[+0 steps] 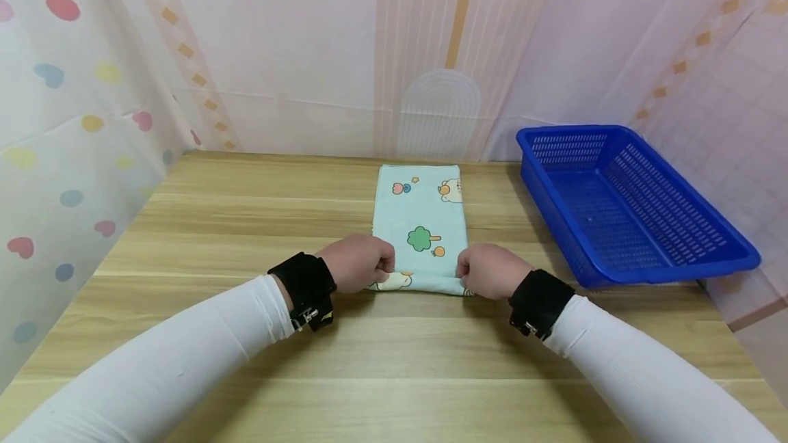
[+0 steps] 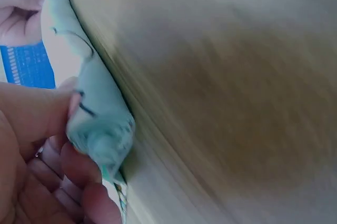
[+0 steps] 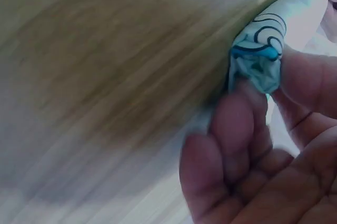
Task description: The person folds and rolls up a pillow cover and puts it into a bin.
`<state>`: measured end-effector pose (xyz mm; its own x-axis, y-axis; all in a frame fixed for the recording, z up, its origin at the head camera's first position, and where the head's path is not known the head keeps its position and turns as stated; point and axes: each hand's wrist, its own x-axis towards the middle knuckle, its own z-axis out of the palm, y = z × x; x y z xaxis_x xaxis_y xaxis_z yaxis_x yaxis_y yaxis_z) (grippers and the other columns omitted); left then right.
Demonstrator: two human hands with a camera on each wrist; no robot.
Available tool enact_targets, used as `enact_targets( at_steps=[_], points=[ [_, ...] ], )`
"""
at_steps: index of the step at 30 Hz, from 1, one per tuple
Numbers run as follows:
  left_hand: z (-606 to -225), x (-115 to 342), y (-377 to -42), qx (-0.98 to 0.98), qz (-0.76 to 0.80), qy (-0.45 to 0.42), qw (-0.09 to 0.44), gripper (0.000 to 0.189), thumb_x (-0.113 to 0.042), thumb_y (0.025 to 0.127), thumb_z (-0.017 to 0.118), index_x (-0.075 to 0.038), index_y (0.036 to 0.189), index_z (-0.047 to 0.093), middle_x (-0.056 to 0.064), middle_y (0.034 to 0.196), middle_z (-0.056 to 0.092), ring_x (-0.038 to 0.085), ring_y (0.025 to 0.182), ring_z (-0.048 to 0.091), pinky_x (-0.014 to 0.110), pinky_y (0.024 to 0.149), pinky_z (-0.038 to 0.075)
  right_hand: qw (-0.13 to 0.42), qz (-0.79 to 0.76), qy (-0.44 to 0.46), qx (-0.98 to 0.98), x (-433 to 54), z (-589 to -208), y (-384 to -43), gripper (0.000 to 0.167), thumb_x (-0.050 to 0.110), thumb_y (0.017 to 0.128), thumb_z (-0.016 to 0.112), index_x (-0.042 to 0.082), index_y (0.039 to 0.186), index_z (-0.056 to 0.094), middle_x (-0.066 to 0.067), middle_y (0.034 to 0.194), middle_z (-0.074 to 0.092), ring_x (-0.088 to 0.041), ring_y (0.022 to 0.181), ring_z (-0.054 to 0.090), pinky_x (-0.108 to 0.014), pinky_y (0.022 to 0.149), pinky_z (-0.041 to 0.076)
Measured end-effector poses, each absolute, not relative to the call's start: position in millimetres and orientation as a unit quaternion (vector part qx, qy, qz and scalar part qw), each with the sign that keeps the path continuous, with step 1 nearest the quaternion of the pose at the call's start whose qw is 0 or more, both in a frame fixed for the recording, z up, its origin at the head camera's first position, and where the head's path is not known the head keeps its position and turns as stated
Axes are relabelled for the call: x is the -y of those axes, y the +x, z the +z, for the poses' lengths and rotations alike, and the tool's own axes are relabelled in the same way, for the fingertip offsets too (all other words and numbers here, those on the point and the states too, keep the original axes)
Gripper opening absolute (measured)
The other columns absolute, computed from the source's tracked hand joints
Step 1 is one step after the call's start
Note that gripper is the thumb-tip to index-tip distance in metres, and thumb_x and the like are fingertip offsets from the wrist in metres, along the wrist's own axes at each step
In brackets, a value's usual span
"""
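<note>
A pale mint cloth [image 1: 403,214], printed with a green tree, fruit and flowers, lies as a long strip on the table. Its near end is rolled into a thick roll [image 1: 431,284]. At the roll's left end my left hand [image 1: 359,262] pinches it between thumb and curled fingers. The right hand [image 1: 494,271] grips the opposite end the same way. Spiral layers show at the roll's end [image 2: 108,140] in the left wrist view. In the right wrist view, the other roll end [image 3: 258,69] sits between thumb and fingertips.
To the right stands a blue plastic basket [image 1: 557,214] with slotted walls and nothing inside. The wooden table [image 1: 394,361] reaches back to a pink patterned curtain [image 1: 295,39]. A polka-dot curtain [image 1: 68,156] hangs along the left side.
</note>
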<state>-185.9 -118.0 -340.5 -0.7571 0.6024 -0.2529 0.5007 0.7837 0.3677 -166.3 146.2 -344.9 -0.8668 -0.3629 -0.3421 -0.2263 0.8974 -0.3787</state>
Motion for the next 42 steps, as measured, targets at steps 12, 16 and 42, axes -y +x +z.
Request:
enact_targets(
  at_steps=[12, 16, 42],
  points=[
    [-338.1, 109.4, -163.9, -0.923, 0.021, 0.374, 0.081, 0.018, -0.011, 0.094, 0.071, -0.018, 0.077, 0.07, -0.004, 0.079, 0.064, 0.015, 0.07, 0.052, 0.03, 0.068, 0.048, 0.072, -0.113, -0.232, -0.963, -137.8, -353.1, -139.4, 0.02, -0.008, 0.093, 0.063, 0.008, 0.093, 0.075, -0.003, 0.089, 0.071, -0.016, 0.08, 0.06, -0.036, 0.081, 0.057],
    [-338.2, 109.3, -160.9, -0.922, 0.007, 0.379, 0.075, 0.012, -0.018, 0.092, 0.079, -0.016, 0.082, 0.073, -0.004, 0.081, 0.065, 0.015, 0.071, 0.051, 0.03, 0.07, 0.048, 0.028, -0.084, -0.286, -0.954, -141.3, -356.6, -131.0, 0.012, -0.003, 0.089, 0.07, 0.008, 0.088, 0.073, 0.0, 0.08, 0.063, -0.013, 0.072, 0.053, -0.031, 0.07, 0.053],
    [-340.7, 124.8, -180.1, -0.923, 0.121, 0.34, 0.134, 0.015, -0.007, 0.096, 0.067, -0.021, 0.091, 0.07, -0.01, 0.085, 0.065, 0.01, 0.077, 0.055, 0.027, 0.075, 0.049, 0.061, -0.112, -0.268, -0.955, -150.9, -361.6, -141.7, 0.018, 0.0, 0.098, 0.066, 0.007, 0.112, 0.075, -0.004, 0.103, 0.072, -0.016, 0.092, 0.066, -0.038, 0.091, 0.059]
  ],
)
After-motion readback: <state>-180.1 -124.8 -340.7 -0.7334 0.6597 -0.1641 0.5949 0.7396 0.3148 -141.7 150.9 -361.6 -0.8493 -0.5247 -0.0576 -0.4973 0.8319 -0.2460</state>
